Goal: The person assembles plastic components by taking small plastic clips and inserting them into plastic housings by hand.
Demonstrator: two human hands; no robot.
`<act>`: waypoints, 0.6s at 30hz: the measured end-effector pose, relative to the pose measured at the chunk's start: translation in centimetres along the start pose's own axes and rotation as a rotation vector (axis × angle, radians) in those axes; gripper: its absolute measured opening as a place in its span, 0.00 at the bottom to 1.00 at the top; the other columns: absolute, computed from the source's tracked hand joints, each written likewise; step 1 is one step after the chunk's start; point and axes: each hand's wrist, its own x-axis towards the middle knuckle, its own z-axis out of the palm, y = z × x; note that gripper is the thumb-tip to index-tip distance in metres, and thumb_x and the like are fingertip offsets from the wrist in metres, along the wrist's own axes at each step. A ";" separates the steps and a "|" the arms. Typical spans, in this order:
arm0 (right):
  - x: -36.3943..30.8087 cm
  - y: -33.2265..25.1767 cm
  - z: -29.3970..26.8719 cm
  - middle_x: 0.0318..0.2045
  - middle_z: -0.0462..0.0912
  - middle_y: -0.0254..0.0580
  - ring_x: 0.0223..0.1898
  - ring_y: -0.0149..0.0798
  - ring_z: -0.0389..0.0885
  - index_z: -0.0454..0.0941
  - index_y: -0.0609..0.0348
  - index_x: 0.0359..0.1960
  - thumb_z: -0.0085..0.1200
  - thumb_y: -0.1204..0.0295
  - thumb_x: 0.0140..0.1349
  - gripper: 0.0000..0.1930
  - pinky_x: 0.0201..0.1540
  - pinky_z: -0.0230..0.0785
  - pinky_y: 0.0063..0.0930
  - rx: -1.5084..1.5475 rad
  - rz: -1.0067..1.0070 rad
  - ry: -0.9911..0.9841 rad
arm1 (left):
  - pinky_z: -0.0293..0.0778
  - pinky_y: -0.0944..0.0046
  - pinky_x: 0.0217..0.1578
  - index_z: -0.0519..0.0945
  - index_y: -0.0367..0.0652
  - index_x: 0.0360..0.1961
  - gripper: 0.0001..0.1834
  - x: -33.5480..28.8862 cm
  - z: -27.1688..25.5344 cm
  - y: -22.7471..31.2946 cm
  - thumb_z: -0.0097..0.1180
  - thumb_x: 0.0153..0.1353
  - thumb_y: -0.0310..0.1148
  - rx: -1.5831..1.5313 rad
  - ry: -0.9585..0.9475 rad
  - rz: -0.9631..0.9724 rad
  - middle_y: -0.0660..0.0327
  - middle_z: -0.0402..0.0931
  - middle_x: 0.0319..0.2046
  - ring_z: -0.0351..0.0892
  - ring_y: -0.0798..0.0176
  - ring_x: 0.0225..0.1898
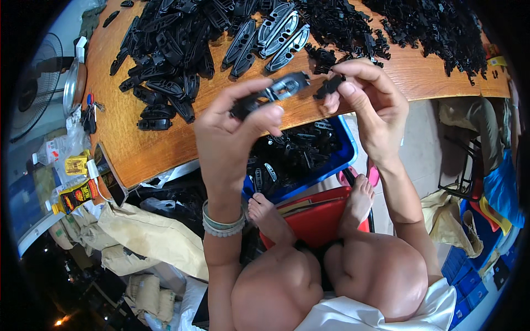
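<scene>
Above the near edge of the wooden table point(160, 149), my left hand point(229, 118) grips a long black plastic part point(287, 87) with an oval opening, between thumb and fingers. A short gap to its right, my right hand point(381, 105) pinches a small black plastic piece point(330, 86) between thumb and fingertips. The two pieces are apart. Beyond my hands, several long pointed black parts point(284, 38) lie side by side on the table. A heap of small black pieces point(342, 27) lies farther back, to the right of them.
Below the table edge stands a blue bin point(348, 144) holding black parts, with a red container point(317, 212) nearer my legs. Heaped black parts point(176, 49) cover the table's far left. Scissors point(88, 113) hang at its left edge; a fan point(36, 88) stands beyond.
</scene>
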 end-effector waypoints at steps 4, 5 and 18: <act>-0.7 -0.6 -0.3 0.37 0.78 0.46 0.32 0.31 0.80 0.75 0.70 0.44 0.50 0.83 0.59 0.10 0.34 0.73 0.19 0.093 0.073 0.013 | 0.77 0.73 0.27 0.75 0.29 0.43 0.15 -1.1 1.0 0.1 0.57 0.52 0.17 0.007 -0.071 -0.003 0.56 0.77 0.28 0.78 0.70 0.27; -0.8 -0.8 -0.3 0.37 0.78 0.46 0.32 0.31 0.80 0.75 0.70 0.44 0.50 0.83 0.59 0.10 0.34 0.73 0.19 0.094 0.073 0.011 | 0.77 0.72 0.28 0.75 0.29 0.43 0.15 -1.2 1.1 0.0 0.57 0.52 0.17 -0.005 -0.096 0.011 0.56 0.77 0.29 0.79 0.70 0.28; -1.3 -1.4 0.1 0.31 0.78 0.42 0.31 0.33 0.75 0.81 0.65 0.31 0.59 0.85 0.47 0.09 0.32 0.66 0.22 -0.542 -0.285 -0.029 | 0.80 0.68 0.32 0.75 0.27 0.41 0.14 -2.0 2.0 -0.5 0.55 0.51 0.14 -0.028 -0.167 0.054 0.50 0.79 0.29 0.82 0.60 0.29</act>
